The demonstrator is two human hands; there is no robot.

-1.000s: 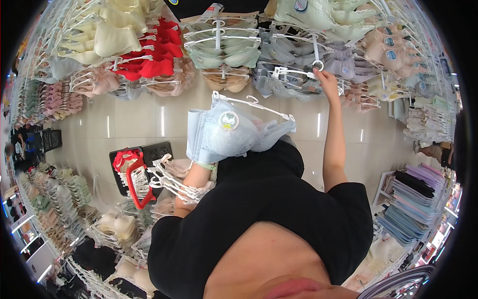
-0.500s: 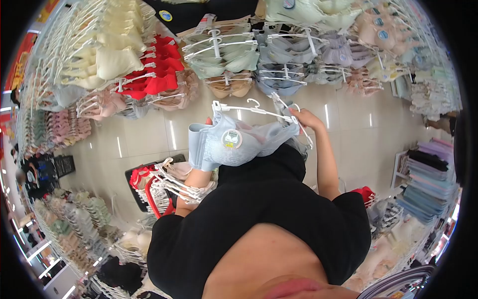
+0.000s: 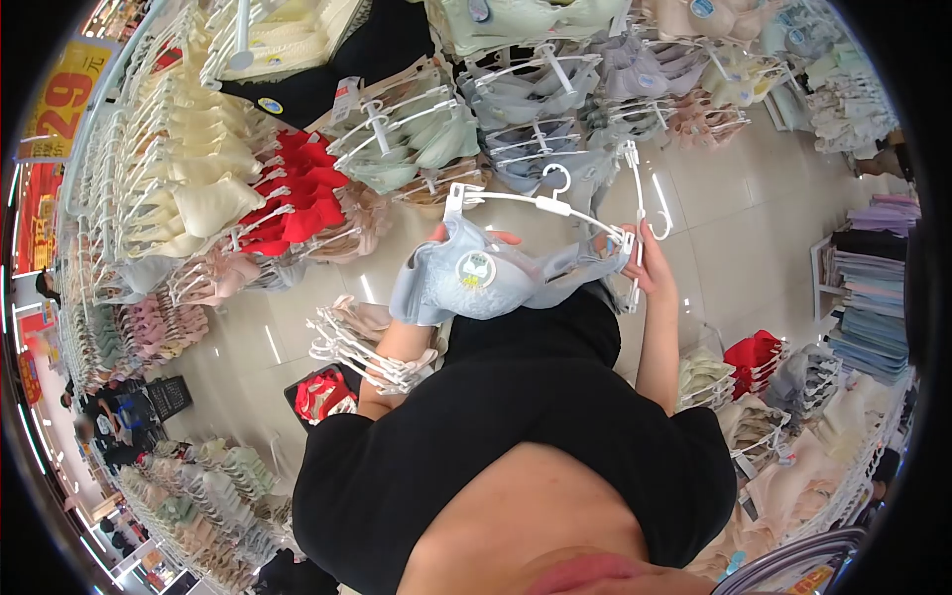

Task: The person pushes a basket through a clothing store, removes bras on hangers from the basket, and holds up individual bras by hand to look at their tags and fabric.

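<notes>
A light-blue bra (image 3: 486,283) with a round label hangs from a white hanger (image 3: 555,205) in front of my body. My left hand (image 3: 439,234) is behind its cup, mostly hidden, with only fingertips showing above the fabric; it holds the bra from behind. The fingers of my right hand (image 3: 652,266) close round the right end of that hanger and a second white hanger (image 3: 636,183) standing upright beside it. Grey-blue fabric hangs near this second hanger. Over my left forearm lie several white hangers (image 3: 382,367) with pale bras.
Racks of yellow bras (image 3: 198,198), red bras (image 3: 297,193) and green bras (image 3: 416,134) stand ahead. A dark basket (image 3: 297,397) with red items is by my left arm. Folded clothes (image 3: 868,288) are stacked on a shelf at right. Behind me are more bras (image 3: 754,357).
The view has turned, so the racks shift left. My right hand has moved right and down with the hanger, and the second hanger now stands upright. The blue bra has shifted slightly right.
</notes>
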